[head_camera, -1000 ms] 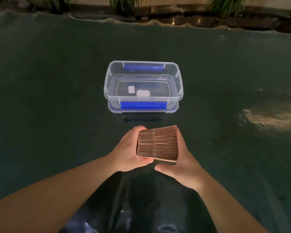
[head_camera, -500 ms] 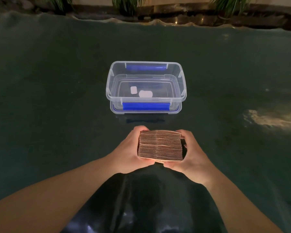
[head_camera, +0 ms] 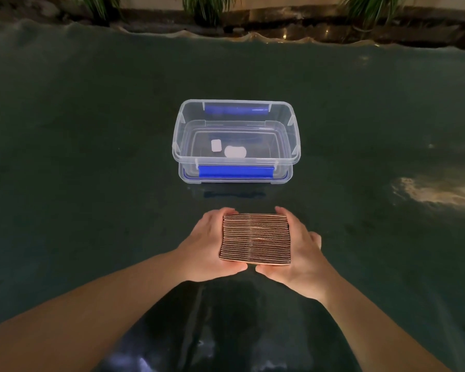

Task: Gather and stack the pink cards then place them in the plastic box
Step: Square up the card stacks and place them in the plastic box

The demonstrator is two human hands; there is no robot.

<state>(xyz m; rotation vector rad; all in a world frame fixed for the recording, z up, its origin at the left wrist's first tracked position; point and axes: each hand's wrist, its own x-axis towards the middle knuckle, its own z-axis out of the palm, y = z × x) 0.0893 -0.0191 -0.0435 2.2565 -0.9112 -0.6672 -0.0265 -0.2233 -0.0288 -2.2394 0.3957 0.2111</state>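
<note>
We've got the pink cards [head_camera: 255, 238] stacked, left hand [head_camera: 207, 245] and right hand [head_camera: 301, 251] curled around them, lower centre. Next, we'd judge: lift into the plastic box [head_camera: 293, 130] above.

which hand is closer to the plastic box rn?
Roughly equal. The left hand grips the card stack on its left, the right hand on its right; both sit in front of the plastic box, apart from it.

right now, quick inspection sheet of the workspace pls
surface: dark green cover, glossy, wrinkled along the far edge
job's things: stack of pink cards squared up, held short of the clear plastic box, which stands open with blue clips
clutter: two small white pieces on the box floor
grips: left hand and right hand clasp the stack from either side
cables: nothing seen
surroundings: plants and a ledge beyond the far edge
</note>
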